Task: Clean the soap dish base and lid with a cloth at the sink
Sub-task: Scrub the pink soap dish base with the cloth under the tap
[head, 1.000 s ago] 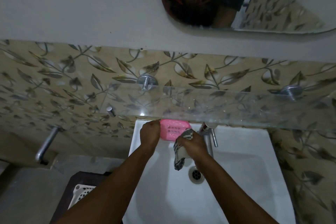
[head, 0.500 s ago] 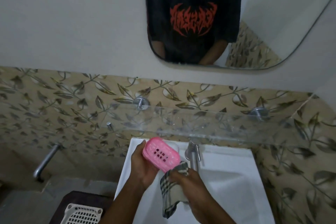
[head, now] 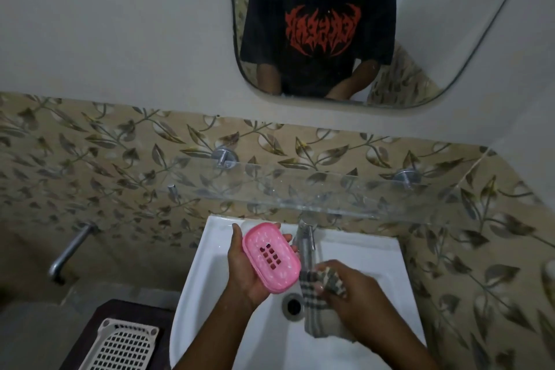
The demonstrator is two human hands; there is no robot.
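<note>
Left hand [head: 247, 279] cradles pink soap dish [head: 270, 255] up-left of drain [head: 292, 305]; right hand [head: 357, 300] grips checked cloth [head: 313, 306] right of drain. Dish long axis slants toward cloth (near end just beside it).

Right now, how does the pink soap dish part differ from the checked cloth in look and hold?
The pink soap dish part is rigid, oval and slotted; the checked cloth is soft and bunched. The dish part lies tilted in the left hand, slots facing the camera; the cloth is gripped by the right hand and hangs down. Both are over the white sink.
</note>
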